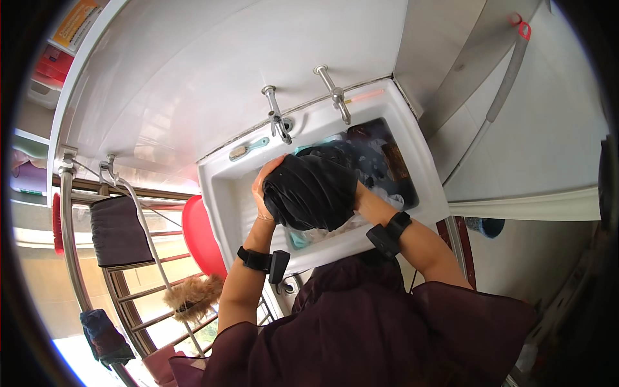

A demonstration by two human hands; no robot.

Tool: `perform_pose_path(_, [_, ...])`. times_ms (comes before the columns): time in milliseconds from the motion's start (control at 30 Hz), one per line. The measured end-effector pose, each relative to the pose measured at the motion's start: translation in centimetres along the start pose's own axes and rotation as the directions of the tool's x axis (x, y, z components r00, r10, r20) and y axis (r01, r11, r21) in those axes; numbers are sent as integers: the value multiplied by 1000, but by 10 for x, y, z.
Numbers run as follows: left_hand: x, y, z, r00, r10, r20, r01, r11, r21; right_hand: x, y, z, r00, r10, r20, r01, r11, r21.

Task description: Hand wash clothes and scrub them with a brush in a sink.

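Over a white ceramic laundry sink [425,169], both hands hold a bunched piece of black cloth [312,191]. My left hand [263,186] presses on its left side, with the fingers along the upper edge. At the right side is my right hand [359,194], mostly hidden by the cloth. Below and behind the bundle, dark and pale laundry lies in cloudy, dark water [372,155] in the basin. A scrubbing brush [249,149] with a teal handle rests on the sink's back ledge.
Two metal taps [276,116] [334,94] jut from the wall above the sink. A red plastic basin [203,237] stands to its left, near a metal rail [72,242] and a fluffy duster [193,296]. On the right, a grey-handled pole [508,77] leans against the wall.
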State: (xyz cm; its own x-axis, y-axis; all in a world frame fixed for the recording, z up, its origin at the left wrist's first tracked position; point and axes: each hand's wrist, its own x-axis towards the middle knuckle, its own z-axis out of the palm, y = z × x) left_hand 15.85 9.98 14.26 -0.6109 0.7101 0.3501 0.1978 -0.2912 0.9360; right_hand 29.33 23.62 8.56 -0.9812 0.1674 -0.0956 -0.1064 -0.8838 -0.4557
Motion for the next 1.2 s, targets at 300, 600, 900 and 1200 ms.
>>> perform_pose_path(300, [-7, -37, -11, 896, -192, 401, -257, 514, 819, 20, -43, 25, 934, -314, -173, 185, 835, -518])
perform_pose_path(600, [-5, -38, 9, 830, -306, 467, -301, 459, 836, 42, -73, 66, 933, -276, 229, 350, 560, -751])
perform_pose_path(900, [-16, -29, -17, 557, -771, 308, 827, 550, -120, 9, -36, -5, 899, 92, -428, -63, 995, 81])
perform_pose_path(1200, [-80, -4, -70, 548, -768, 332, 775, 316, -548, -2, 18, -27, 851, 405, -335, -248, 871, 423])
